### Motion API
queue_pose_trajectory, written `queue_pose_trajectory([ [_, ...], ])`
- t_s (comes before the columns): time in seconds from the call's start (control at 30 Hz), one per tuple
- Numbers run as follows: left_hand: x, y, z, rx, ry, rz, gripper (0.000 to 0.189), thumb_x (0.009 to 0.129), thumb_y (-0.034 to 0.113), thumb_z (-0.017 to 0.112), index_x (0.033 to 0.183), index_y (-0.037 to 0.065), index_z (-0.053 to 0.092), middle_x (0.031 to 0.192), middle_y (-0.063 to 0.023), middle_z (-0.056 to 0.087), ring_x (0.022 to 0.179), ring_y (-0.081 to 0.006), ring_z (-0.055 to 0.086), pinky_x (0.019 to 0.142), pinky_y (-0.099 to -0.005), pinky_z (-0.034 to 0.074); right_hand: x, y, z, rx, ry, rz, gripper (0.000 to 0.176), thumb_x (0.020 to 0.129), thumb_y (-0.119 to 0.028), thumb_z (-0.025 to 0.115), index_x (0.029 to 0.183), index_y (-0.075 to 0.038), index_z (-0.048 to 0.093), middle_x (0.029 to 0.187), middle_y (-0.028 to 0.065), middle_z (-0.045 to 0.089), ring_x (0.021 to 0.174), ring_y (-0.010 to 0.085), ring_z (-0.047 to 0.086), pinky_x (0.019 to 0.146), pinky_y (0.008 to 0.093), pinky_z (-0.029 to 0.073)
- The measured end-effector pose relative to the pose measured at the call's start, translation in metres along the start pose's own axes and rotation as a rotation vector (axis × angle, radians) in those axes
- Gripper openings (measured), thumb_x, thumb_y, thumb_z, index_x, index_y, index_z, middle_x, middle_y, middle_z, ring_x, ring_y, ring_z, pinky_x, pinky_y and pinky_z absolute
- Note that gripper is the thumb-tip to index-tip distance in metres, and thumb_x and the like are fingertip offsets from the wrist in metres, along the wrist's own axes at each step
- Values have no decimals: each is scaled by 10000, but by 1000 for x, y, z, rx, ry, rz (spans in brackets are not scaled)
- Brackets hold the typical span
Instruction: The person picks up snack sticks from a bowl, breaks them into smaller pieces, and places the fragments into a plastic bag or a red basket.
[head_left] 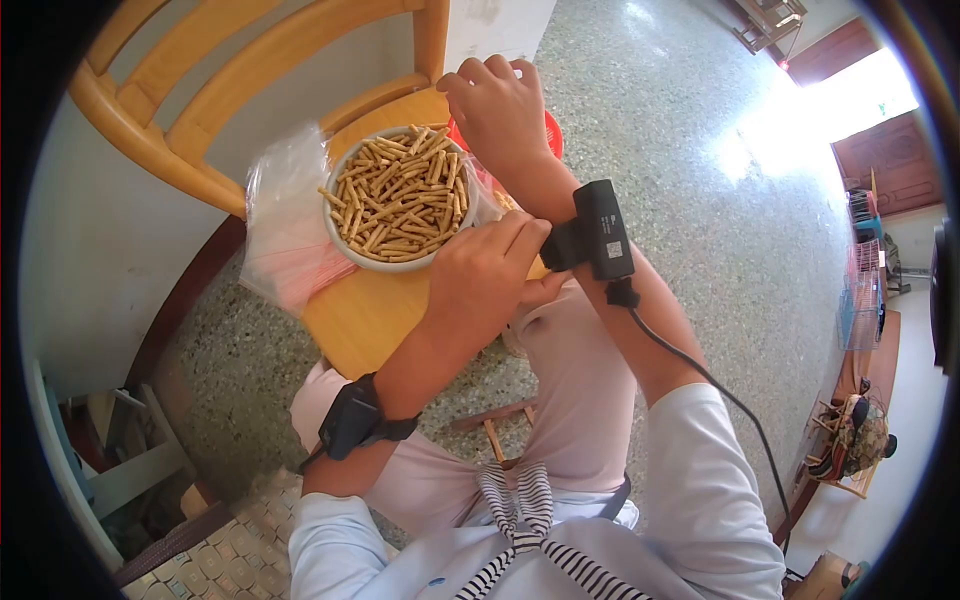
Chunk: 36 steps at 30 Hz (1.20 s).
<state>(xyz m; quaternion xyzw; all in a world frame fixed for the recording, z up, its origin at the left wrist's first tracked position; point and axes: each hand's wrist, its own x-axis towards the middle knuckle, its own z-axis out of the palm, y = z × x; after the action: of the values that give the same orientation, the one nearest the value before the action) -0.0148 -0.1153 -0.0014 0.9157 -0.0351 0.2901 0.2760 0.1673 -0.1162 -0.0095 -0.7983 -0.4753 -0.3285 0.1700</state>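
Note:
My left hand (pixel 485 270) is at my right wrist, fingers and thumb closed around the edge of the black strap (pixel 566 246) that carries a small black camera-like device (pixel 604 230). My right hand (pixel 503 112) is raised over a red basket (pixel 553 135), with its fingers loosely bent and apart. Nothing shows in it, though its palm is hidden. Left of both hands stands a pale bowl (pixel 338 238), heaped with short tan sticks (pixel 400 195). Clear plastic bags (pixel 290 215) lie beside the bowl, partly hanging over the edge of the wooden chair seat (pixel 365 315).
The chair's slatted back (pixel 225 85) rises behind the bowl, close to the wall. A black cable (pixel 715 375) runs from the device along my right arm. Wire racks (pixel 862 285) and a small stand with bags (pixel 850 440) are along the right wall.

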Motion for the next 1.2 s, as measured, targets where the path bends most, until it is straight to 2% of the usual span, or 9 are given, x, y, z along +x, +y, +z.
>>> queue_pose_trajectory([
  [0.17,-2,-7,11,15,142,81,469,659,302,871,1003,63,659,897,-54,668,706,-242,656,608,-337,510,-2,-8,-1,-168,-26,-132,135,800,-118,703,907,-197,725,892,-45,626,932,168,615,948,445,432],
  [0.33,-7,-5,17,-7,160,-3,403,701,393,820,885,91,627,811,-34,605,590,-227,608,538,-336,480,-6,-24,-1,-114,-154,-342,150,748,-126,720,897,-130,703,979,37,623,1054,221,574,1034,480,398],
  [0.5,-6,-8,9,38,82,-47,402,719,419,813,818,89,604,747,-59,590,594,-229,621,533,-333,479,-5,-29,5,-72,-132,-307,98,806,-182,695,896,-143,696,984,19,620,1051,218,573,1013,456,414],
  [0.6,1,-30,-12,-31,-177,70,390,770,400,811,778,68,606,678,-71,582,607,-248,617,564,-353,472,-13,-26,8,77,-260,-397,108,846,-223,683,925,-151,690,986,1,628,1031,204,581,966,403,445],
  [0.67,4,-59,-40,-178,-638,-241,351,847,387,752,879,46,676,752,-122,654,662,-306,640,618,-391,490,-19,-18,4,188,-414,-489,112,852,-233,681,924,-148,693,981,0,636,1015,203,588,947,381,455],
  [0.77,3,-84,-63,4,-525,-384,289,875,320,724,1020,71,708,871,-139,692,727,-332,655,671,-411,497,-38,-16,-14,242,-506,-532,104,854,-237,681,920,-160,702,975,0,655,999,196,606,922,359,468],
  [0.83,2,-96,-69,130,-297,-393,228,861,237,731,1026,80,721,897,-111,695,839,-318,659,742,-405,509,-42,-17,-15,258,-539,-351,129,830,-201,702,951,-161,720,967,6,666,1032,204,618,925,387,468],
  [1.03,-8,-122,-46,468,-298,-339,170,786,119,763,948,98,717,942,-50,694,1025,-284,617,869,-415,502,-38,-25,-8,493,-642,-87,216,795,-139,740,1011,-140,739,1003,38,653,1090,242,609,929,414,460],
  [1.2,-6,-119,-47,414,-347,-323,162,789,106,750,947,96,717,943,-61,694,964,-274,637,845,-419,504,-41,-35,-8,481,-647,-73,203,813,-173,750,1014,-150,740,1016,54,656,1083,256,609,947,433,451],
])
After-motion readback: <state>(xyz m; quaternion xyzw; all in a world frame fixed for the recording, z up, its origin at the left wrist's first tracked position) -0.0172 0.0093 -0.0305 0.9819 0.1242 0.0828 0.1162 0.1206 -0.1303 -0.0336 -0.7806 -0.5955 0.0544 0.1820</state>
